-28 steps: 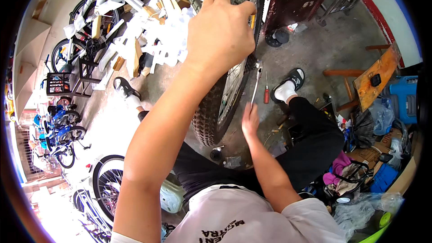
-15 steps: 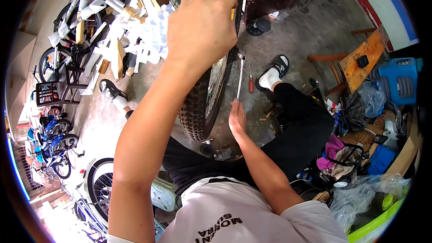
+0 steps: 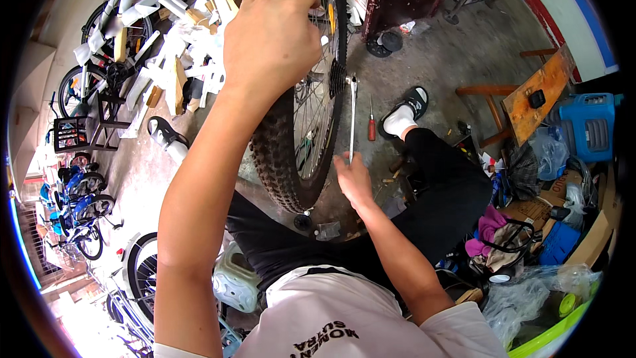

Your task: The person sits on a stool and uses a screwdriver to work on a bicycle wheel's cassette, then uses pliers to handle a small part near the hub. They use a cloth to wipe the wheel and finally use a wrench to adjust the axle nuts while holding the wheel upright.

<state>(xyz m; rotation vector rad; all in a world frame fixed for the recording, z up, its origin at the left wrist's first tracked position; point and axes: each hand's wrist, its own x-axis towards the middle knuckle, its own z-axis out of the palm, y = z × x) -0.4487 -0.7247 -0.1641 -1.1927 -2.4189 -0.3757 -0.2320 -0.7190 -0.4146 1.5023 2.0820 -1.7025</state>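
Observation:
A bicycle wheel (image 3: 297, 189) with a knobby black tyre stands upright on the floor between my legs. My left hand (image 3: 270, 43) grips its upper part, index finger stretched out along the tyre; the other fingertips are partly hidden. On the wheel's right side shows a dark sprocket cassette (image 3: 337, 78). A long chrome ratchet wrench (image 3: 352, 119) has its head at the hub's axle end, seemingly touching it. My right hand (image 3: 354, 179) is closed around the near end of its handle. Right of the wrench lies a red-handled screwdriver (image 3: 371, 128) on the floor.
White packing scraps (image 3: 179, 69) and bicycles (image 3: 79, 96) crowd the left. A wooden stool (image 3: 538, 96) and a blue plastic container (image 3: 586, 122) stand at right, above a clutter of bags and cardboard (image 3: 530, 209). My sandalled feet flank the wheel.
The wheel has turned and tilted left, showing more of its spokes and the cassette. My left hand moved left with it. My right hand and the wrench shifted only slightly.

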